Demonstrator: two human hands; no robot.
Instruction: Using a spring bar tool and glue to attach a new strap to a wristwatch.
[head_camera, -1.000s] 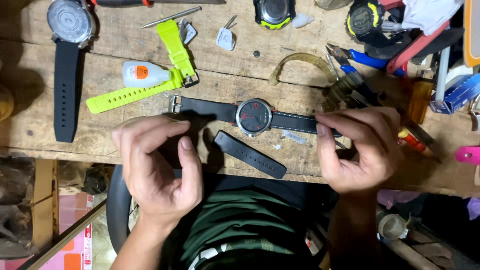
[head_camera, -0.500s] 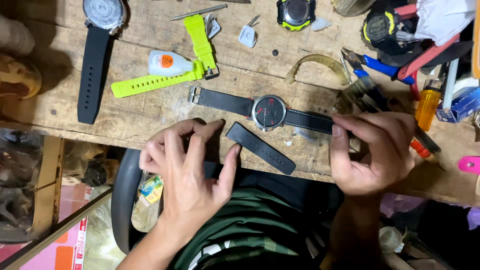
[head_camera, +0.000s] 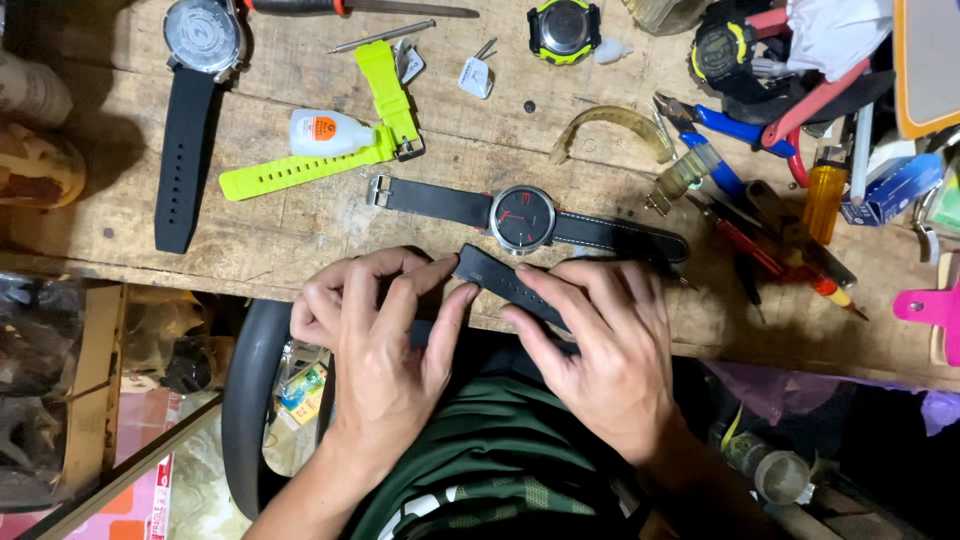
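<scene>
Black straps, lime green and bare brown wood

The loose strap under the fingers is black; just beyond them the watch has a black dial with red hands, a silver case and a black band stitched in white. Farther out lie a lime-green strap, a white bottle with an orange label and blue-handled pliers on the brown tabletop.

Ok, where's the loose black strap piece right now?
In the head view the loose black strap piece lies at the wooden bench's near edge, between the left hand and right hand, just below the black watch.
</scene>
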